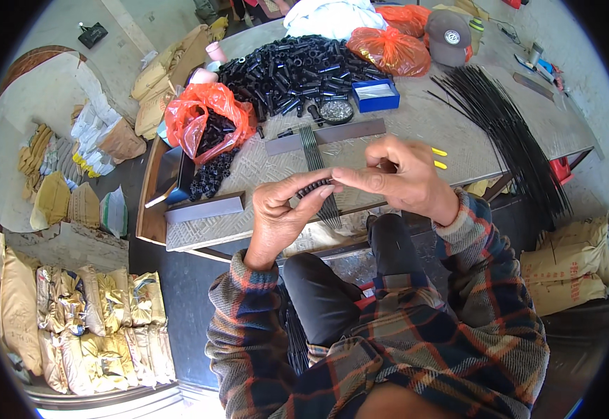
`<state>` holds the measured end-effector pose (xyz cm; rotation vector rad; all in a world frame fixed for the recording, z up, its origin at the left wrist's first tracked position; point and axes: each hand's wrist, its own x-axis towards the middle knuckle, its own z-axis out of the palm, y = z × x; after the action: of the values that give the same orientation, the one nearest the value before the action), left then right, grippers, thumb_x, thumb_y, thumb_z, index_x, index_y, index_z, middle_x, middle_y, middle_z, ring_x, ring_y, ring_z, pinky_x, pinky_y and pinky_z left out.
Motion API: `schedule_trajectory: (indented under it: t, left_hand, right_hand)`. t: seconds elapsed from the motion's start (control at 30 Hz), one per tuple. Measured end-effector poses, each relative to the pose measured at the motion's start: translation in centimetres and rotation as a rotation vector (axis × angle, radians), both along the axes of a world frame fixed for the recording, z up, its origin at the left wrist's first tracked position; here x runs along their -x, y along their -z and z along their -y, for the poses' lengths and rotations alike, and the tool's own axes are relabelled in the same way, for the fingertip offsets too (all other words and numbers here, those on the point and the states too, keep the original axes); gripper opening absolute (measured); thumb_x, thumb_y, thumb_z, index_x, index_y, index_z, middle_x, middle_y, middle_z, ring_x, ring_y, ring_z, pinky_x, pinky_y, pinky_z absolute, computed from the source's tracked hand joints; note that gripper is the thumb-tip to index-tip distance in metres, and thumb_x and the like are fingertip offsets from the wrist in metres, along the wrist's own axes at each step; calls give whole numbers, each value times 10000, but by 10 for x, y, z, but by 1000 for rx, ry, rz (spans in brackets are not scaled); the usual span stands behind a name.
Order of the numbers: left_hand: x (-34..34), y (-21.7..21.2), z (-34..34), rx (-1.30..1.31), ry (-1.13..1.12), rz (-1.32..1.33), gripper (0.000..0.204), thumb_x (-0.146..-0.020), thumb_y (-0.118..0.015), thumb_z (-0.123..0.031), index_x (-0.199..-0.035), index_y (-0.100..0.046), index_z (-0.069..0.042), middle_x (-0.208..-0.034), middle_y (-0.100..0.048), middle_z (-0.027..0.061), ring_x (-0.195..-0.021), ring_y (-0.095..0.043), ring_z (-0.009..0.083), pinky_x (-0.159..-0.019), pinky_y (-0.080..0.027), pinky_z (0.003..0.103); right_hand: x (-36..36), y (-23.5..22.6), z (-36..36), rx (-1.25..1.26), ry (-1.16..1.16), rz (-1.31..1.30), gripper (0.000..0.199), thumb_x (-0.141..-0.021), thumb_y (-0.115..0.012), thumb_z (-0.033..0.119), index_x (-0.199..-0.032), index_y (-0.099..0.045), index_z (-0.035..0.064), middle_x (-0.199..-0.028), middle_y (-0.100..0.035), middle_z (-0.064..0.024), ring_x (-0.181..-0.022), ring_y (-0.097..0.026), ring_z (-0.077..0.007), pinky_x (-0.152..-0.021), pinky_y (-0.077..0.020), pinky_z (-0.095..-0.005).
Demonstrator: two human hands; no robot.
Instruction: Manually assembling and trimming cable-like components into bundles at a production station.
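Left hand (pixel 273 213) has a tight pinch on a row of small black pieces (pixel 314 187), dead centre of the frame. Right hand (pixel 412 183) comes in beside it, one digit stretched out to the end of that row and the rest curled; can't tell from here if it's gripping anything.

The row lies crosswise, long axis nearly level and tipping up a bit toward the right of the frame. The thin rods (pixel 311 150) by the left hand run the other way: far ends up at the grey metal bar (pixel 357 130), near ends angled down and slightly right, out past the near edge of the table (pixel 423 124). Can't make out whether the pieces are on the rods or just in front of them.

Progress? I'd call it partway through one batch: rods laid side by side, pieces lined up. Loads left by the look of it, with a big heap of black tubes (pixel 297 73) at upper centre, more small black parts (pixel 210 174) left of centre below an orange-red bag (pixel 179 126), and a spread of long black rods (pixel 507 126) at upper right. Don't see anything I'd swear is finished.

Yellow-handled tool (pixel 440 165) pokes out just beyond the right wrist.
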<state>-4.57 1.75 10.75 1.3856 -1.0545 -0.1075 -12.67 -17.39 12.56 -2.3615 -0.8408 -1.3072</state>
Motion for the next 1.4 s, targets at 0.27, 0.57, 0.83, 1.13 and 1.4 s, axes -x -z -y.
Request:
schedule_trajectory:
  t: [0.27, 0.57, 0.83, 1.13, 1.4]
  left_hand:
    - [-1, -5, 0, -9, 12, -5, 252, -777, -636, 20, -1026, -641, -22, -879, -676, 84, -802, -626, 96, -701, -490, 206]
    - [-2, -13, -2, -174, 66, 42, 304, -772, -627, 46, -1072, -613, -3, -929, -666, 97, -867, -617, 122, -764, -487, 225]
    - [-6, -13, -9, -228, 104, 143, 328, -768, -668, -63, -1087, -604, -25, -932, -666, 97, -758, -614, 111, -705, -485, 256]
    - [-22, -1, -8, -137, -33, 570, 497, -615, -724, -264, -1054, -624, -52, -861, -654, 118, -627, -597, 256, -568, -452, 299]
    - [-29, 5, -7, -20, 12, 627, 576, -582, -678, -369, -1062, -622, -57, -926, -654, 105, -675, -617, 250, -594, -466, 287]
  right_hand:
    - [3, -14, 0, 176, 93, 82, 437, -618, -655, 35, -1035, -665, 163, -722, -449, -12, -535, -460, -123, -432, -393, -251]
    - [3, -26, 6, -19, -68, -283, 232, -672, -649, 23, -903, -624, 35, -774, -508, -67, -603, -549, -193, -491, -446, -290]
    - [8, -29, -2, 161, -29, -163, 268, -641, -652, 11, -904, -602, 27, -810, -534, -82, -638, -574, -216, -528, -477, -305]
    - [2, -28, -11, 131, -63, -207, 267, -648, -631, 2, -912, -609, 30, -832, -539, -85, -704, -593, -238, -568, -493, -315]
    - [-10, -21, -11, -100, -267, -404, 241, -755, -602, -4, -988, -554, 31, -866, -526, -100, -706, -575, -244, -580, -468, -327]
